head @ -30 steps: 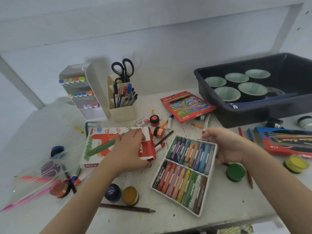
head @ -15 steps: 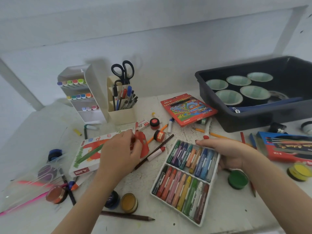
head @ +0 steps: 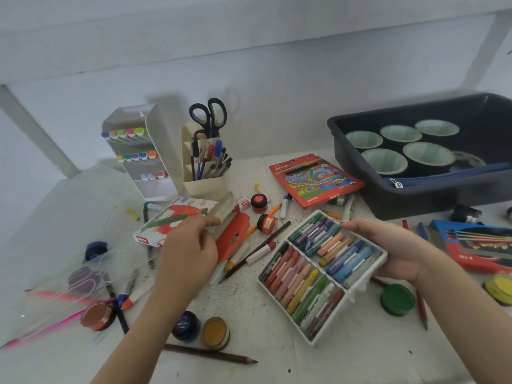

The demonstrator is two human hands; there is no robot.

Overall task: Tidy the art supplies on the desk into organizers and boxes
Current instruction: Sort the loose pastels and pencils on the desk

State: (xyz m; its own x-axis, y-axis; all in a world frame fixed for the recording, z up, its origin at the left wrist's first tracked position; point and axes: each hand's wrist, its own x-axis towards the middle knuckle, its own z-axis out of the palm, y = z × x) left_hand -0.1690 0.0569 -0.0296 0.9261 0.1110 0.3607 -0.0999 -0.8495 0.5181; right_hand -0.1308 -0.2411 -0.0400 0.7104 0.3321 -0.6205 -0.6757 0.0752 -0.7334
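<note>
A white plastic tray of oil pastels is tilted, its right end lifted off the desk. My right hand grips that right end, fingers curled round the rim. The red-and-white cardboard pastel box lies to the left with its end flap open toward the tray. My left hand pinches the box's open end, holding it slightly raised off the desk.
A cream pen holder with scissors and a marker rack stand at the back. A dark bin with cups is back right. Paint jars, loose pencils, a coloured-pencil pack and a plastic pouch litter the desk.
My left hand has opened and lifted the box's flap end. My right hand has raised the right end of the pastel tray, tilting it and turning it toward the box.
</note>
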